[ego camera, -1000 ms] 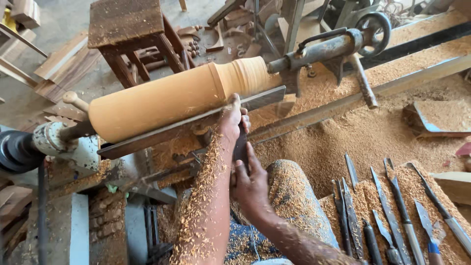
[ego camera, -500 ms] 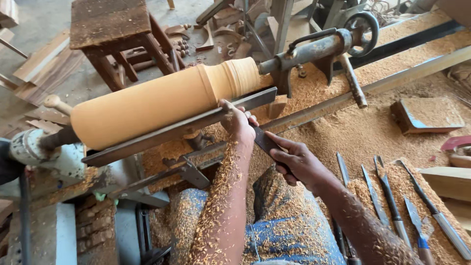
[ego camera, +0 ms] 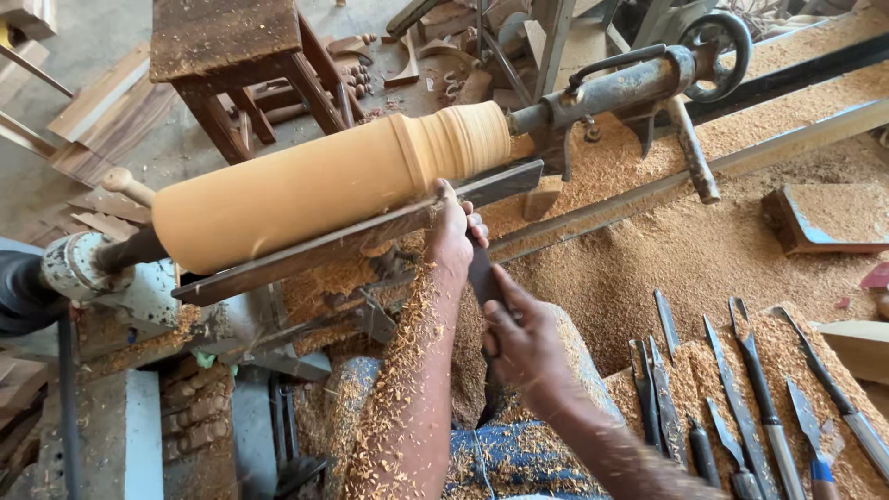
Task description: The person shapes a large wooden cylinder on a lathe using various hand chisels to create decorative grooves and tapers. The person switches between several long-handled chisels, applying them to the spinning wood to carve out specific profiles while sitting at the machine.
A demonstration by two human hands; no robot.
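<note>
— While pressing the chisel [ego camera: 482, 270] on the tool rest [ego camera: 370, 236], left hand [ego camera: 451, 236] clamping near the tip, right hand [ego camera: 520, 338] clenching the handle at 5 o'clock; risking a catch if tilting into the wooden cylinder [ego camera: 324, 190], jerking loose

— Agreeing; lying across the lathe, long axis running from 8 to 2 o'clock, chisel pointing toward 11

woodturning workshop, lathe [ego camera: 611, 93], sawdust [ego camera: 704, 250], chisels [ego camera: 741, 398]

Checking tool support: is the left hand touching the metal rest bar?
Touching. The head view shows the left hand pressed on the rest bar, fingers over its edge.
</note>
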